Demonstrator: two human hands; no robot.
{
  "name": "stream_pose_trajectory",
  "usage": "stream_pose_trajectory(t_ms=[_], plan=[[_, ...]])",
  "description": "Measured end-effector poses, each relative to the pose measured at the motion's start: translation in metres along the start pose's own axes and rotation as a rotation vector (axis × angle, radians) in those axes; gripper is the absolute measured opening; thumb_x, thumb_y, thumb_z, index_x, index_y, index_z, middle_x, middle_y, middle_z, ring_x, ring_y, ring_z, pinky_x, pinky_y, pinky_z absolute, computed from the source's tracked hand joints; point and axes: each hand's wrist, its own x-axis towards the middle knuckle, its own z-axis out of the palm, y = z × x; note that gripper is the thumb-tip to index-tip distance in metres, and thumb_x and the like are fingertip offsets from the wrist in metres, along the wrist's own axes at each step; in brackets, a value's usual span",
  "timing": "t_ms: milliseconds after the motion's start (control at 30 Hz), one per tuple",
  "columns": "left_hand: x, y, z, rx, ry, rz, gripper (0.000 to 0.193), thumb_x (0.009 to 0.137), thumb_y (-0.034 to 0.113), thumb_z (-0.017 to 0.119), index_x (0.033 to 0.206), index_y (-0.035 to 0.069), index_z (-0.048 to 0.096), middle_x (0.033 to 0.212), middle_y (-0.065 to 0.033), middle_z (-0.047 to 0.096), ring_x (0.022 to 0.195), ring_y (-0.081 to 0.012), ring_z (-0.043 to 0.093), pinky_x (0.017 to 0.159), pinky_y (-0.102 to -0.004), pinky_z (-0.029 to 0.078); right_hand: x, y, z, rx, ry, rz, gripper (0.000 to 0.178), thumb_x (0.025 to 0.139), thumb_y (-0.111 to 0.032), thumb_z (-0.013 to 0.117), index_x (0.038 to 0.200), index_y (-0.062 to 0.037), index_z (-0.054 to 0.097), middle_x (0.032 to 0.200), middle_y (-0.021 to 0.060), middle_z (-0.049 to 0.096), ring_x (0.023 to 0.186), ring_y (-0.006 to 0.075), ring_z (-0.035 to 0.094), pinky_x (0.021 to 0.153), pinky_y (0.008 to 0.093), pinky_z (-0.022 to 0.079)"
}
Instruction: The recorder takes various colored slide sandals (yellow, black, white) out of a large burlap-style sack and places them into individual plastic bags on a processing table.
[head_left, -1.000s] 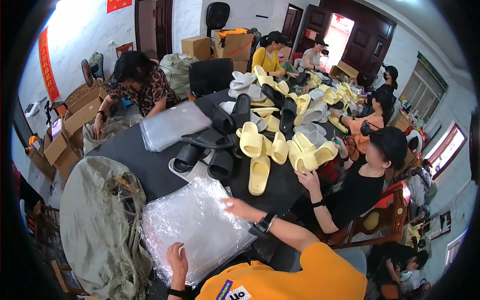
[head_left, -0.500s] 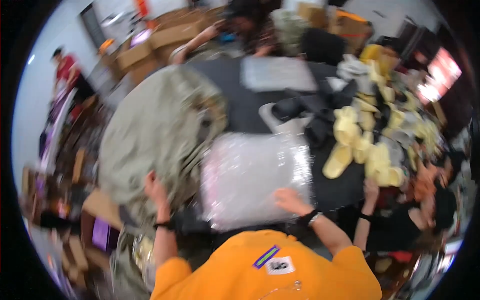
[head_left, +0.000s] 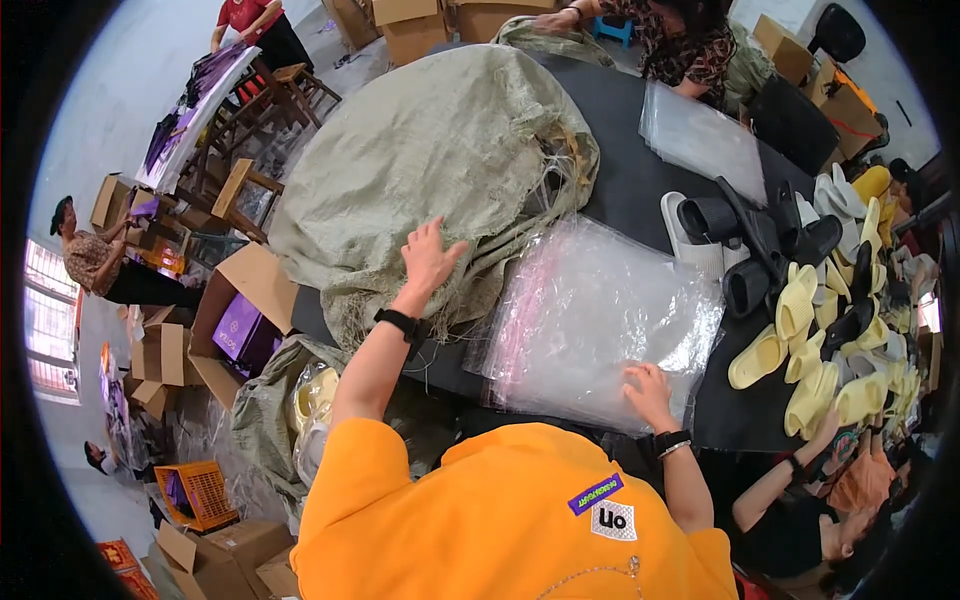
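Observation:
My left hand (head_left: 428, 258), its fingers spread, lies on or just over the near side of a large grey-green woven sack (head_left: 400, 150); contact is hard to tell. The sack covers the left part of the dark table, its torn, frayed mouth facing right. Beside it is a stack of clear plastic bags (head_left: 610, 310) with pinkish edges on the left. My right hand (head_left: 648, 392) rests on the near right part of that stack, fingers bent and slightly apart, holding nothing.
Yellow slippers (head_left: 758, 357), black slippers (head_left: 745, 285) and a white slipper (head_left: 690, 240) crowd the table's right side. More clear bags (head_left: 700, 140) lie farther back. Co-workers sit at the far and right edges. An open carton (head_left: 265, 285) stands left of the table.
The view has swung left and sharpened. My left hand has gone from curled near the sack's lower edge to spread farther up over it. My right hand remains on the bags.

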Motion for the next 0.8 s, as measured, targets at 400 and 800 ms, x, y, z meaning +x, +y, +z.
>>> stream_pose_trajectory(t_ms=[400, 800], plan=[[0.101, -0.072, -0.023, -0.44, -0.093, -0.197, 0.026, 0.078, 0.024, 0.051, 0.082, 0.0, 0.06, 0.071, -0.0147, 0.06, 0.067, -0.0264, 0.057, 0.06, -0.037, 0.043, 0.001, -0.006, 0.001, -0.009, 0.016, 0.071, 0.035, 0.07, -0.025, 0.061, 0.103, -0.0184, 0.056, 0.112, 0.0076, 0.044, 0.109, 0.0287, 0.038, 0.09, 0.0441, 0.03], [0.158, -0.133, -0.066, -0.595, 0.704, -0.253, 0.054, 0.075, 0.009, 0.056, 0.12, -0.002, 0.03, 0.12, -0.0201, 0.037, 0.1, -0.0304, 0.046, 0.086, -0.0408, 0.036, 0.007, -0.007, 0.004, -0.003, 0.002, 0.097, 0.031, 0.069, -0.026, 0.062, 0.099, -0.0173, 0.057, 0.112, 0.0078, 0.044, 0.108, 0.0293, 0.039, 0.089, 0.0447, 0.031]])
